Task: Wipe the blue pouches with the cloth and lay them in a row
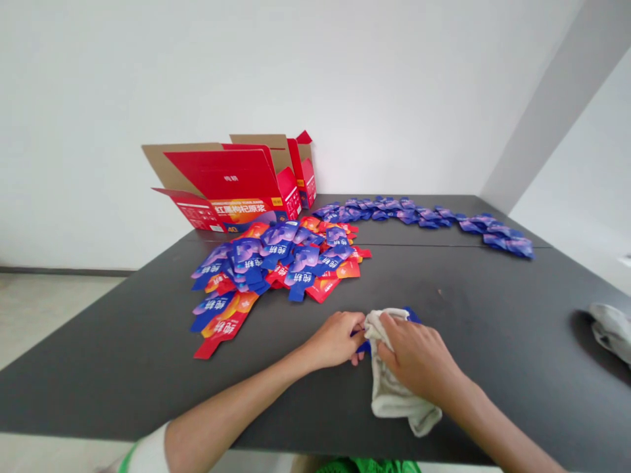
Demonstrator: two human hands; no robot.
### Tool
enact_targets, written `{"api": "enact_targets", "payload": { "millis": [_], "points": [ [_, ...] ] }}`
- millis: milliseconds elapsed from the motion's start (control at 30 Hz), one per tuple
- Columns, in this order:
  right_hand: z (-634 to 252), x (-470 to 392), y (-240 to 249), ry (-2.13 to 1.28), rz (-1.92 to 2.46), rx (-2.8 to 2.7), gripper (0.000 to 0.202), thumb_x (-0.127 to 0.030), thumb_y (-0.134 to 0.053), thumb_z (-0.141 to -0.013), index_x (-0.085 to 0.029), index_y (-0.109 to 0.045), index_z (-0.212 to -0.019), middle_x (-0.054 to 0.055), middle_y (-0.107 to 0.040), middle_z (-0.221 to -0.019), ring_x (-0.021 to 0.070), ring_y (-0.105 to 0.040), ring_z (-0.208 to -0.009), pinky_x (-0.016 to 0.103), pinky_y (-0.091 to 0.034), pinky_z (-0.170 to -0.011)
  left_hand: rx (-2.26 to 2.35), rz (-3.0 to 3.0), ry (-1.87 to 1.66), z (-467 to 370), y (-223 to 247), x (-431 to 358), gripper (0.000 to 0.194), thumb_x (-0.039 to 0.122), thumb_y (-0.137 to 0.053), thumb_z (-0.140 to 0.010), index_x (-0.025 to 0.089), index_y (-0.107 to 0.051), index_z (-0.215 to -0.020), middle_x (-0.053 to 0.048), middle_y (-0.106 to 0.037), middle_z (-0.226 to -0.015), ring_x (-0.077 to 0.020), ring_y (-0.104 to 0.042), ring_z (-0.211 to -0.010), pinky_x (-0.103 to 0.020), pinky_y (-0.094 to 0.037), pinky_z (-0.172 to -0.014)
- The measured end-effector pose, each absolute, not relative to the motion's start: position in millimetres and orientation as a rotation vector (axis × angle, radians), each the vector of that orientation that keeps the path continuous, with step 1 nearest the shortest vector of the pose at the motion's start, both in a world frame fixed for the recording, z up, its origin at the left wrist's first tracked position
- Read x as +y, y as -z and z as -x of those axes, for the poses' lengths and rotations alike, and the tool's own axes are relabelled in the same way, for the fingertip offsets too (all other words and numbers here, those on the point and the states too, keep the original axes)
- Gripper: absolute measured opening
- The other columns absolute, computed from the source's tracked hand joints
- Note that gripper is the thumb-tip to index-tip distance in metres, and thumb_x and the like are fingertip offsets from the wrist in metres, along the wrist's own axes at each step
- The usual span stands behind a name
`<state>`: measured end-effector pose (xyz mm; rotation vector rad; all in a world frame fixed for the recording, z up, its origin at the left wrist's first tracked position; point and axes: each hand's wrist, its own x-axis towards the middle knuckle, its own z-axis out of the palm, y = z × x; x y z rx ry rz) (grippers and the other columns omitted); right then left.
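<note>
Near the front of the dark table, my right hand point(419, 358) is closed on a pale cloth point(399, 397) and presses it down over a blue pouch point(413, 316). Most of that pouch is hidden under the cloth; only a far corner and a bit at the left show. My left hand point(340, 338) grips the pouch's left end between curled fingers, right beside the cloth. Left of and beyond my hands lies a heap of blue and red printed pouches point(303, 257), overlapping one another.
Two open red cartons point(246, 177) stand behind the heap, flaps raised. A curved row of blue pouches point(428, 217) runs along the back to the right. Another grey cloth point(611, 328) lies at the right edge of the dark table point(123, 368). A wall stands behind.
</note>
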<state>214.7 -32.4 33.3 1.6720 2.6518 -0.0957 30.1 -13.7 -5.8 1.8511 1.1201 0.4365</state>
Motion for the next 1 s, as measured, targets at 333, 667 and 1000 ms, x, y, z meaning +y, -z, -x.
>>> {"api": "enact_targets", "payload": {
  "millis": [333,667,1000],
  "points": [
    [-220,-33,-29,0.174,-1.578,2.688,0.026,-0.03,-0.035,-0.091,-0.02,-0.048,-0.111,0.008,-0.065,-0.097,0.0232,-0.063,-0.086,0.029,-0.038,-0.065,1.133,-1.863,-0.428,-32,4,-14,0.015,0.024,-0.038,-0.085,0.019,-0.049,-0.078,0.002,-0.065,-0.065,-0.0117,-0.062,-0.051,-0.019,-0.044,-0.05],
    [-221,-30,-31,0.147,-1.601,2.652,0.027,-0.031,-0.035,-0.09,-0.019,-0.05,-0.109,0.01,-0.065,-0.1,0.0245,-0.064,-0.087,0.03,-0.04,-0.066,1.134,-1.862,-0.42,-32,4,-15,0.017,0.028,-0.038,-0.087,0.019,-0.048,-0.077,0.002,-0.065,-0.064,-0.0112,-0.062,-0.05,-0.018,-0.043,-0.049],
    [-221,-35,-33,0.145,-1.631,2.635,0.026,-0.031,-0.033,-0.091,-0.019,-0.049,-0.108,0.009,-0.065,-0.097,0.0247,-0.064,-0.086,0.03,-0.04,-0.067,1.131,-1.857,-0.428,-31,3,-15,0.016,0.027,-0.039,-0.086,0.018,-0.049,-0.077,0.002,-0.065,-0.065,-0.0107,-0.062,-0.051,-0.018,-0.043,-0.051]
  ]
}}
